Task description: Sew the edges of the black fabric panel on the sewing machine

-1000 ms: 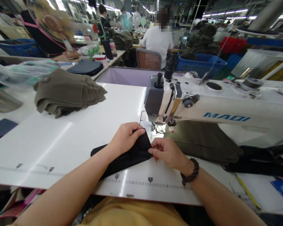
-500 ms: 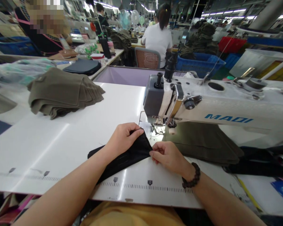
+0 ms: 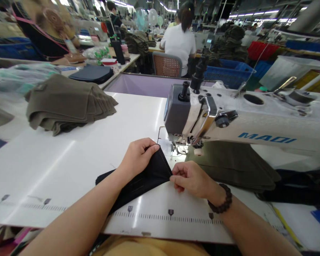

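A dark, nearly black fabric piece (image 3: 149, 174) with a stitched edge is stretched between my two hands over the white sewing table (image 3: 77, 170). My left hand (image 3: 138, 154) pinches its upper corner between thumb and fingers. At the right corner, my right hand (image 3: 188, 177) grips the same edge, thumb against fingers. Part of the fabric lies hidden under my left forearm. Just beyond my hands stands the sewing machine (image 3: 256, 124), its lit needle area (image 3: 180, 148) apart from the cloth.
A stack of olive fabric pieces (image 3: 66, 103) lies at the left. More olive pieces (image 3: 229, 163) lie under the machine arm, beside dark cloth (image 3: 293, 185). Behind the table is a lilac bin (image 3: 141, 84). A person in a white shirt (image 3: 180, 42) sits farther back.
The edge between my hands is pulled straighter and shows its stitching more plainly. The view has shifted slightly; both hands keep their hold.
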{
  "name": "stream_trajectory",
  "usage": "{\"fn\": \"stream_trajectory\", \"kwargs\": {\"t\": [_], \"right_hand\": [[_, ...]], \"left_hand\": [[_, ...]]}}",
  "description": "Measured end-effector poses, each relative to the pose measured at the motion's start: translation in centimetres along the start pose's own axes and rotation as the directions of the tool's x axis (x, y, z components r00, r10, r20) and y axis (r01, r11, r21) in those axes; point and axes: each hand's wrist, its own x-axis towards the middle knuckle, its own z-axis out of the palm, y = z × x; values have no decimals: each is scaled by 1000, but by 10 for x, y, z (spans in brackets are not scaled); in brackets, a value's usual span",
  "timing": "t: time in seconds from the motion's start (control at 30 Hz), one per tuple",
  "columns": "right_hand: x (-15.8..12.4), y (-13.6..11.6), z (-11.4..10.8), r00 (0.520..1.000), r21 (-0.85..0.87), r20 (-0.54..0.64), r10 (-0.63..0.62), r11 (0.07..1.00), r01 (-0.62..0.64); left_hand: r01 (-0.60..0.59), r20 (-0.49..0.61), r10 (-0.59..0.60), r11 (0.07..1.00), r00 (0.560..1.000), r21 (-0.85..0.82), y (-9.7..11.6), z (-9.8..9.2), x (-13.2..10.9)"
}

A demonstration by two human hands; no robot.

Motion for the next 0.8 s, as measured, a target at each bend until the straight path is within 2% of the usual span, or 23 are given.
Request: {"fn": "stream_trajectory", "kwargs": {"t": [0.17, 0.37, 0.5, 0.67, 0.73, 0.8], "right_hand": [[-1, 4, 3, 995, 20, -84, -54, 998, 56], [2, 7, 2, 972, 20, -188, -138, 989, 144], [3, 5, 1, 965, 10, -219, -144, 989, 150], [1, 2, 0, 989, -64, -129, -74, 996, 67], [0, 2, -1, 986, -133, -138, -96, 988, 77], [-2, 1, 0, 965, -232, -202, -165, 966, 116]], "left_hand": [[-15, 121, 22, 998, 992, -57, -3, 0, 1], [2, 212, 28, 990, 977, -141, -3, -5, 2], [-47, 208, 81, 985, 975, -167, -4, -6, 1], [-62, 105, 75, 990, 992, -123, -2, 0, -3], [-52, 85, 64, 990, 994, -128, -2, 2, -3], [-63, 101, 78, 988, 992, -141, -2, 2, -1]]}}
